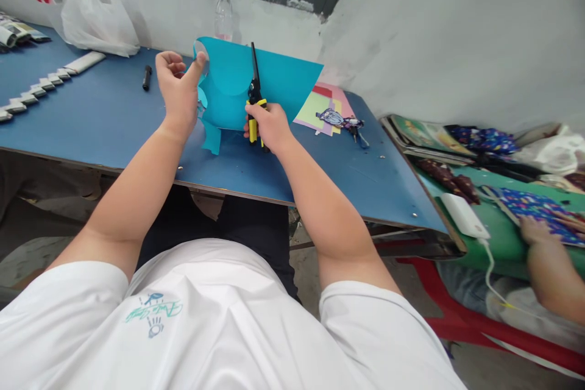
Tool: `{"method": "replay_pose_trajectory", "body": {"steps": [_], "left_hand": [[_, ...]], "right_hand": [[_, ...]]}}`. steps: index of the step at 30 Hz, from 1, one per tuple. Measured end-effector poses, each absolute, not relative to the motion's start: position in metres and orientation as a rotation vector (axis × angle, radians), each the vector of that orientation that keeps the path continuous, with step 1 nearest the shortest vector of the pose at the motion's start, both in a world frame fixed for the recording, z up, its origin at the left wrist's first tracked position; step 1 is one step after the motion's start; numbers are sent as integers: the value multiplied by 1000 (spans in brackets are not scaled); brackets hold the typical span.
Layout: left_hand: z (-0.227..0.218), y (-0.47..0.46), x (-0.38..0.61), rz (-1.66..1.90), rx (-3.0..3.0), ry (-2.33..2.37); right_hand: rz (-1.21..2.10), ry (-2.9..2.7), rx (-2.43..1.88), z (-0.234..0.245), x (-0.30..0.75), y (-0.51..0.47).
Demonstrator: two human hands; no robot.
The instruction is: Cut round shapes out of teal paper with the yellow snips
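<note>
Blue paper sheet (pixel 292 76) is up off the table (pixel 242 167), held at its upper L edge by the L hand (pixel 180 91): thumb on the edge, other fingers loosely curled. R hand (pixel 272 125) has its fingers wrapped round the yellow grips of a black-yellow hand tool (pixel 255 94), w/ the thumb laid along the near side & the dark tip pointing up in front of the sheet.

Edges: table's near edge runs under both forearms, grey wall backs the far side. On the L, blue tabletop stretches from the L hand to a black marker (pixel 147 77), then to a pale zigzag strip (pixel 86 63). On the R it runs from the R hand past coloured papers (pixel 307 111) & a patterned bundle (pixel 331 117) to the table's R end.

Sheet itself: bright blue, approx flat on the R w/ a sharp upper corner; L side is ragged & curved, & a narrow blue scrap (pixel 211 139) hangs below. A faint arc shows mid-sheet.

Hard to see: L index finger mostly hidden; pale round patch by the L thumb unclear, maybe the sheet's back or a separate bit. Part of the sheet's lower edge is behind the R hand. Clear bottle (pixel 223 12) is cut off by the sheet's top edge; co-worker's hand (pixel 537 231), far R, is blurred
</note>
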State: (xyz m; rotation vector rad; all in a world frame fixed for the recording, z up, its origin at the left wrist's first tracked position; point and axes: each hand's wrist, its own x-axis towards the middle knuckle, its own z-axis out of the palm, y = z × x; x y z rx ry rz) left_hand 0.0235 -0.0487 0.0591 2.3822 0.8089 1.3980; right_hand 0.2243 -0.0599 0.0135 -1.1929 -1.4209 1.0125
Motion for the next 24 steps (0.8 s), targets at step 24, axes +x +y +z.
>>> {"method": "replay_pose_trajectory", "body": {"steps": [24], "left_hand": [[16, -1, 24, 1563, 1794, 724]], "right_hand": [[989, -1419, -1219, 12, 212, -67]]}}
